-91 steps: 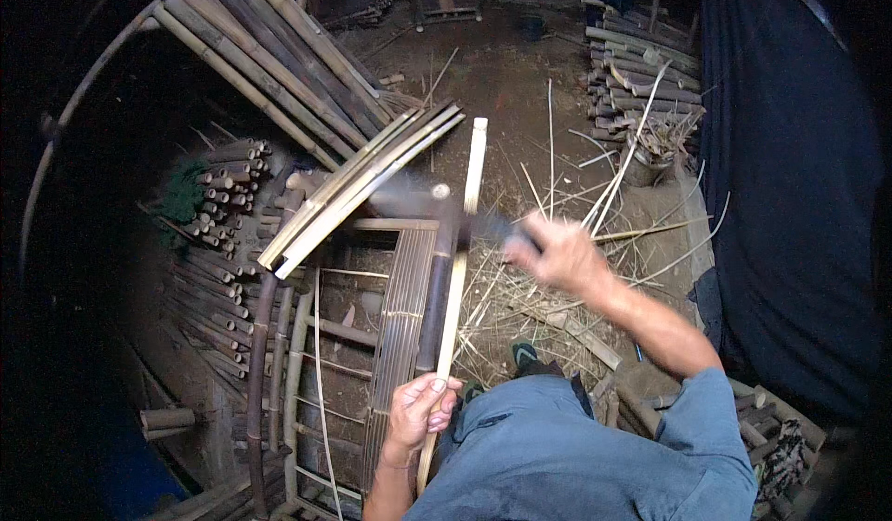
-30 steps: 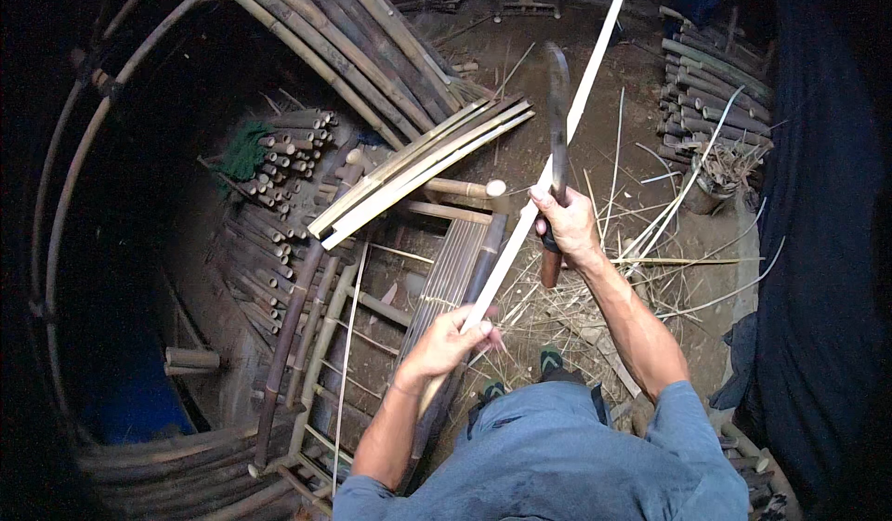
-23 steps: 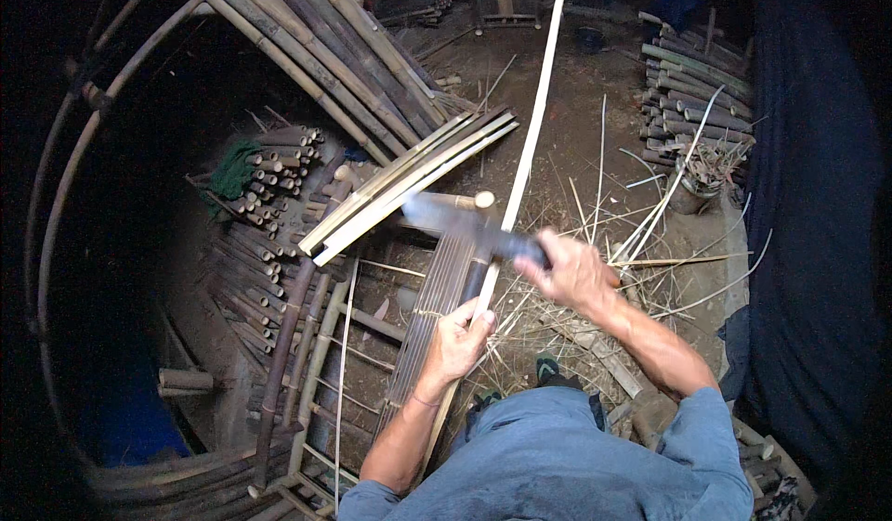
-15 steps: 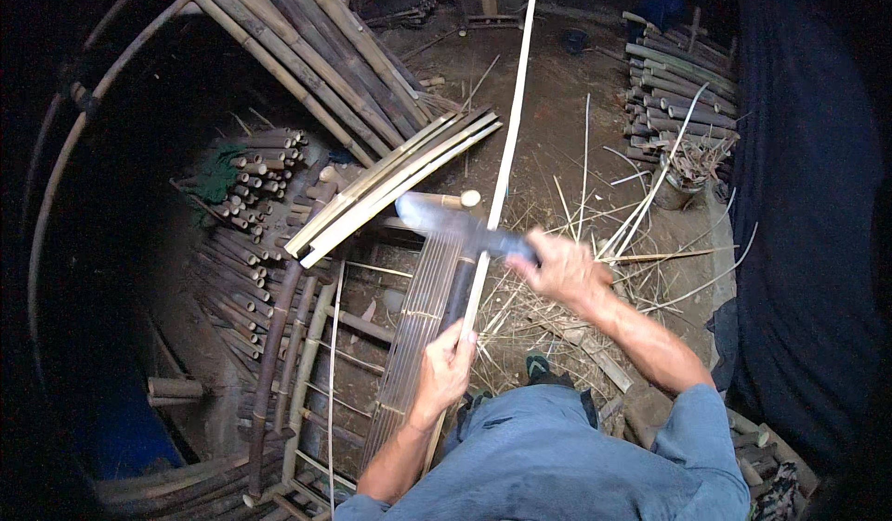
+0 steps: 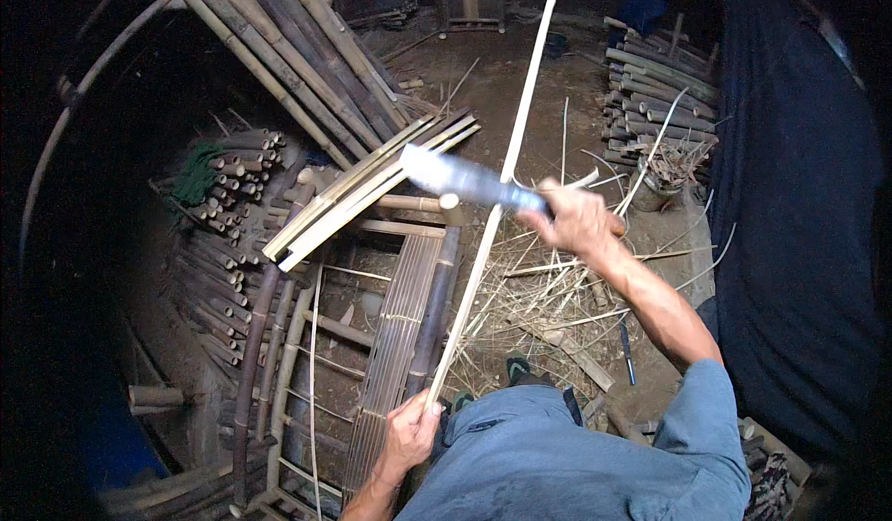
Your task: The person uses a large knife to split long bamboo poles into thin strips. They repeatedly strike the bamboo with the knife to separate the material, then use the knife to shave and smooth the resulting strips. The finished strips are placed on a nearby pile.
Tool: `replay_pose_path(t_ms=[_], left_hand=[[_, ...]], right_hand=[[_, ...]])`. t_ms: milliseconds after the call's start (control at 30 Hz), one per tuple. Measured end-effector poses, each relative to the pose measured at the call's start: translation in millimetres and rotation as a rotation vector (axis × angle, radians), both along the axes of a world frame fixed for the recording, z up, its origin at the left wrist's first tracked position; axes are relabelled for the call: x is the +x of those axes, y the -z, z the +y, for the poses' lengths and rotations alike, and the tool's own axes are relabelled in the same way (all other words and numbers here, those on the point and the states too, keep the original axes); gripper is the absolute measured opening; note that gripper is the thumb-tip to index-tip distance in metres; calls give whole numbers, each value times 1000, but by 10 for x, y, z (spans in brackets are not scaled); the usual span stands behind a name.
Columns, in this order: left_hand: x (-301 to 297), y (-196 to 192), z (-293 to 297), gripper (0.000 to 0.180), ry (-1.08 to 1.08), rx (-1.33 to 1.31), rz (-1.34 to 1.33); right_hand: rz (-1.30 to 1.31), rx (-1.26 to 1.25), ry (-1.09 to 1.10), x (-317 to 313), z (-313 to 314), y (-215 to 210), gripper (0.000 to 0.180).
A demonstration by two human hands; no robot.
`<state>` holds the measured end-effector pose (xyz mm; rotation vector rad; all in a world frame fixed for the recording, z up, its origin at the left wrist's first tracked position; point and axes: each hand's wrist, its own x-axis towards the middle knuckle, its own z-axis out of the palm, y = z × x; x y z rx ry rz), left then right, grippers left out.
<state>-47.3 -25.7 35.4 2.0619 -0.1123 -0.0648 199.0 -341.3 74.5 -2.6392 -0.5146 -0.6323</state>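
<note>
A long pale bamboo strip (image 5: 531, 75) runs from my left hand far up past the top of the view. My left hand (image 5: 411, 433) is closed round its near end, close to my body. In my right hand (image 5: 578, 216) is the handle of a machete, its broad blade (image 5: 455, 175) smeared by motion and pointing left. The blade lies across the strip in view; whether it touches the strip I cannot tell. Beside the strip, to the left, is a bamboo bench frame (image 5: 435, 303) with a slatted panel (image 5: 395, 335).
Several split bamboo lengths (image 5: 372, 191) rest across the frame's far end. Bamboo poles (image 5: 269, 52) lean behind them, with stacked poles (image 5: 232, 270) at left and more (image 5: 660, 94) at far right. Shavings (image 5: 530, 289) and a thin dark tool (image 5: 628, 352) lie on the floor. A dark curtain (image 5: 799, 196) hangs right.
My left hand has moved nearer my body, still closed on the strip. My right hand and the machete have moved farther away and up. The view has shifted slightly.
</note>
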Motion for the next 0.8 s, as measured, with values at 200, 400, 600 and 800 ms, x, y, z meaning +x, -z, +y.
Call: replay_pose_path(t_ms=[200, 400, 600, 800], left_hand=[[-700, 463, 408, 18, -2, 110, -39], [-1346, 935, 901, 22, -62, 241, -97], [-490, 589, 347, 45, -70, -286, 211], [862, -200, -435, 69, 77, -812, 343]], right_hand=[[138, -9, 371, 706, -942, -524, 63], [67, 101, 593, 933, -1597, -937, 70], [-22, 298, 227, 244, -482, -352, 57], [98, 79, -368, -1121, 733, 272, 51]])
